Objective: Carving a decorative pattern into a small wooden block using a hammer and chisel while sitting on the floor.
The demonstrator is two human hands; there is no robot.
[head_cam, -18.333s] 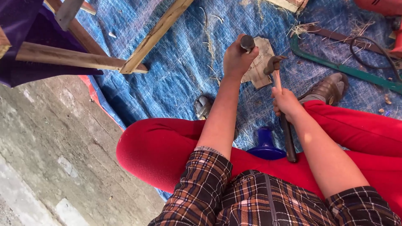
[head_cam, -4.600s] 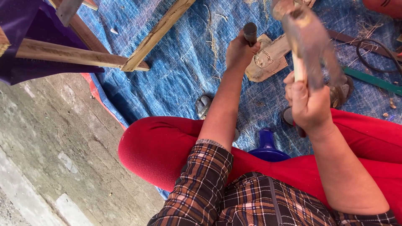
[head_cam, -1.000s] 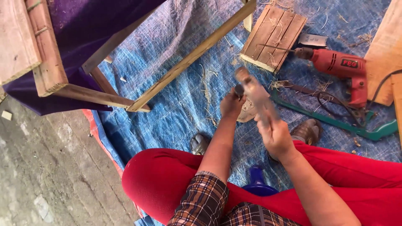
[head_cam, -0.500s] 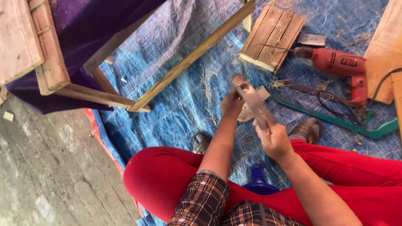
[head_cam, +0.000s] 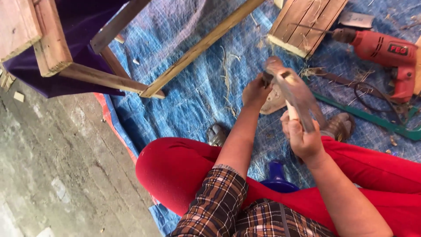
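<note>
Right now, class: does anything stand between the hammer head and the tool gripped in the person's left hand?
Nothing visible does. The hammer, blurred, in the right hand, has its head right beside the dark tool top in the left hand, above the small wood piece.

A red power drill [head_cam: 386,50] and a slatted wooden panel [head_cam: 307,22] lie on the blue woven tarp [head_cam: 193,96] — a green-framed saw [head_cam: 372,118] near them.

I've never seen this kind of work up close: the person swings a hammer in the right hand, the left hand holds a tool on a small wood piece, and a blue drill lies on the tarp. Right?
Not quite: the drill is red, not blue, as the head view shows. The rest stands: the right hand swings the hammer, the left hand holds a tool against the wood piece, and the drill lies on the blue tarp.
</note>
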